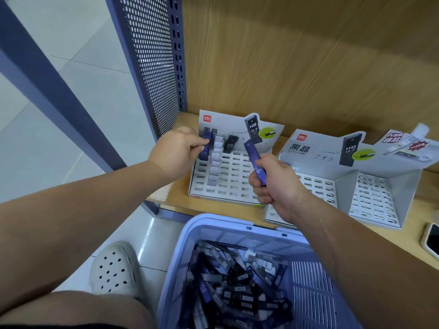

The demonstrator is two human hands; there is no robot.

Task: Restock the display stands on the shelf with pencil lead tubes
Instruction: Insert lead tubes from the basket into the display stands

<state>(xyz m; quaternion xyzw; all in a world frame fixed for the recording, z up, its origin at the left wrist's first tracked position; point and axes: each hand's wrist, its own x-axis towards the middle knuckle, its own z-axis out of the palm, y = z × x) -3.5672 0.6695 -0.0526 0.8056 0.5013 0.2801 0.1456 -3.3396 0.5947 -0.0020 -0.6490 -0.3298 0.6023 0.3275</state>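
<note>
Pencil lead tubes (237,288): slim, flat-sided plastic sticks in dark blue, black and clear with white labels, heaped loose at 6 o'clock of my view.
Basket (308,281): lilac moulded plastic with slatted walls. It holds that heap and sits just below the shelf edge.
Left hand (177,151): at 10 o'clock of the nearest stand. I see thumb and fingertips pinching a dark blue tube (206,146) upright at the back-left slots.
Right hand (275,184): at 3 o'clock of the same stand, fingers curled tight round a second dark blue tube marked HB (255,162), its free end tilted toward 11 o'clock.
Nearest stand (228,186): white cardboard, sloped, gridded with small rectangular slots, with a printed backboard.
Already slotted: a column of clear tubes (216,160) just beside the pinched one, and a black tube (230,144) in the back row.
Other stands: a second white stand (325,188) at 3 o'clock, and a third stand (380,198) beyond it.
Shelf (171,195): pale wood grain, with a matching back wall.
Side panel (152,62): blue perforated metal, at 11 o'clock.
Clog (115,269): white and holed, at 7 o'clock on glossy tile.
Phone (431,241): at 4 o'clock, lying on the shelf.
</note>
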